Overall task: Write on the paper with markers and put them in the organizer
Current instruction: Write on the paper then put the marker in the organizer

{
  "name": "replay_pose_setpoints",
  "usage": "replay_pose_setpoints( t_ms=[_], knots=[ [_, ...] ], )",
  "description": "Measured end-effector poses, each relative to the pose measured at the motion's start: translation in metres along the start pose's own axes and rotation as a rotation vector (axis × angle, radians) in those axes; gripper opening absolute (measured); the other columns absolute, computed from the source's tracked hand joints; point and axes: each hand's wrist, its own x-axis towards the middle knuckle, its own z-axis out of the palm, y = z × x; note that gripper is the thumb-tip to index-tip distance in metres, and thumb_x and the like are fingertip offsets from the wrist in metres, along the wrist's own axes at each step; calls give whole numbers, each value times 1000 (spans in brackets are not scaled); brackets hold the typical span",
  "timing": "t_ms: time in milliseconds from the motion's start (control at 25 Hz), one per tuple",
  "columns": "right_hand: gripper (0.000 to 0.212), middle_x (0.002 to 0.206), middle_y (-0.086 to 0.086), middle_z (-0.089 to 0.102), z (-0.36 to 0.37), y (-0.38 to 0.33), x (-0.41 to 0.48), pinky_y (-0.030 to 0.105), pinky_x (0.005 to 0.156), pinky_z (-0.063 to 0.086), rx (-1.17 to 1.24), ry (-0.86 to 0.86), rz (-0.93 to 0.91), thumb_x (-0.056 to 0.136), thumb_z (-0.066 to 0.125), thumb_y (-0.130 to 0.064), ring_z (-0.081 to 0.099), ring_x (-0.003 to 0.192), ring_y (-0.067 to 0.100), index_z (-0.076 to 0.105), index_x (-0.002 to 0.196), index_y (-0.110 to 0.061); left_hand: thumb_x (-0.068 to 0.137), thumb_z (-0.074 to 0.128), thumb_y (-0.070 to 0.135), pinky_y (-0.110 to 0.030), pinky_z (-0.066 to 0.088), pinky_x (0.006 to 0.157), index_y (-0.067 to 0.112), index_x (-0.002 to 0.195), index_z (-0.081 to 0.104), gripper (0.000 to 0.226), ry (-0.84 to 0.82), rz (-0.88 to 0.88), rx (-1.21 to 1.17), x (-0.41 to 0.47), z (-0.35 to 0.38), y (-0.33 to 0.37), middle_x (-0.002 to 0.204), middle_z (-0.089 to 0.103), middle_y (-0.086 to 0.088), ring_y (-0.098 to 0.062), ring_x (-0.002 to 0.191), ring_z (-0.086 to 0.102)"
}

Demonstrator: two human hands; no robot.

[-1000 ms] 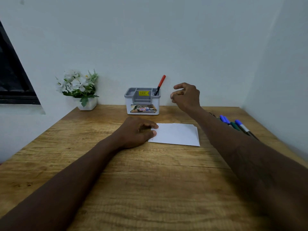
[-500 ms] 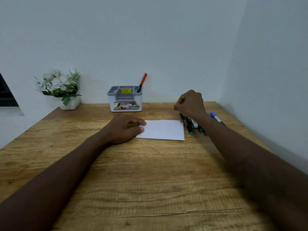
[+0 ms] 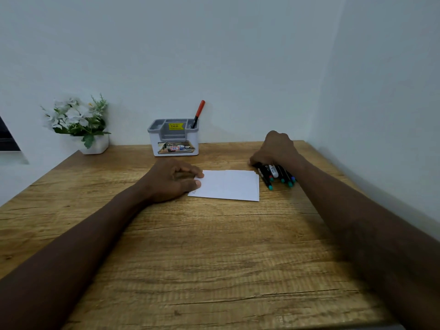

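- Left grip (image 3: 175, 179), fingers relaxed, presses the paper (image 3: 228, 185) at its left edge onto the tabletop (image 3: 214, 246).
- Right grip (image 3: 273, 148) curls over the markers (image 3: 277, 175) bunched just right of the paper; whether it pinches one, I cannot tell.
- A red marker (image 3: 198, 113) stands in the organizer (image 3: 173, 139) behind.

Brown wood-grain counter (image 3: 214, 258); white paper (image 3: 228, 185); grey-and-white organizer (image 3: 175, 136), yellow label (image 3: 176, 126), red-capped marker (image 3: 198, 113); black markers (image 3: 276, 175) tipped green, red, blue; white flowers (image 3: 73, 115)
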Motion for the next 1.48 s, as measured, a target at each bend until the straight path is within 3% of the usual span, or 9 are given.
replay_pose_setpoints(
  t_ms=[240, 360, 560, 760, 1000, 1120, 1200, 1360, 1480],
  knots=[
    [42, 55, -3, 48, 0, -11, -6, 24, 50, 38, 182, 57, -73, 60, 81, -36, 50, 52, 16, 45, 61, -16, 82, 81, 36, -30, 54, 97, 30, 106, 79, 24, 14, -32, 0, -3, -4, 4, 111, 75, 18, 2, 106, 65],
    [43, 42, -8, 38, 1, -29, -9, 23, 47, 34, 249, 113, -182, 59, 79, -35, 40, 42, 12, 42, 51, -16, 83, 80, 37, -16, 50, 82, 29, 106, 80, 24, 158, -56, 29, -3, -5, 8, 107, 75, 15, 5, 96, 65],
    [39, 61, 3, 68, 3, -73, -11, 31, 56, 55, 106, 135, -368, 61, 82, -45, 62, 56, 15, 74, 71, -9, 83, 81, 35, -14, 50, 91, 25, 119, 74, 38, 263, -21, 58, -5, -5, 13, 112, 74, 10, 7, 97, 64],
    [32, 69, 8, 74, 14, -107, -19, 35, 59, 54, 191, -129, -550, 67, 83, -44, 69, 64, 20, 80, 70, -12, 84, 81, 28, -17, 52, 93, 32, 138, 60, 58, 329, 0, 48, -3, -10, 8, 126, 68, 10, -1, 109, 63],
    [35, 72, 7, 73, 20, -111, -30, 21, 52, 49, 713, -466, -430, 91, 76, -37, 63, 62, 13, 80, 91, -2, 90, 75, 24, -8, 49, 71, 22, 109, 78, 20, 440, 107, 126, -4, -19, -3, 89, 77, 11, 14, 68, 62],
    [35, 83, 11, 75, 27, -105, -31, 25, 55, 52, 1083, -719, -254, 105, 53, -24, 65, 64, 16, 75, 106, 2, 96, 68, 28, -29, 55, 69, 21, 95, 80, 14, 405, 58, 127, -3, -23, -8, 74, 75, 10, -3, 63, 68],
    [26, 90, 13, 75, 32, -99, -32, 29, 57, 56, 994, -753, -375, 103, 56, -18, 69, 68, 19, 72, 111, 1, 97, 65, 26, -36, 55, 71, 17, 90, 78, 17, 344, 12, 154, -3, -24, -10, 74, 75, 5, -8, 64, 68],
    [54, 67, 13, 69, 40, -106, -44, 24, 44, 41, 755, -557, -516, 103, 52, -49, 59, 50, 21, 70, 91, 0, 95, 68, 18, -6, 42, 63, 20, 99, 78, 11, 229, 131, 193, -7, -22, -4, 75, 68, 13, 10, 67, 60],
    [55, 59, 14, 65, 41, -113, -44, 26, 41, 37, 824, -522, -434, 109, 45, -41, 51, 40, 20, 67, 82, 1, 96, 66, 19, -12, 39, 60, 17, 87, 76, 14, 142, 110, 171, -8, -24, -1, 72, 69, 9, 1, 67, 62]
  ],
)
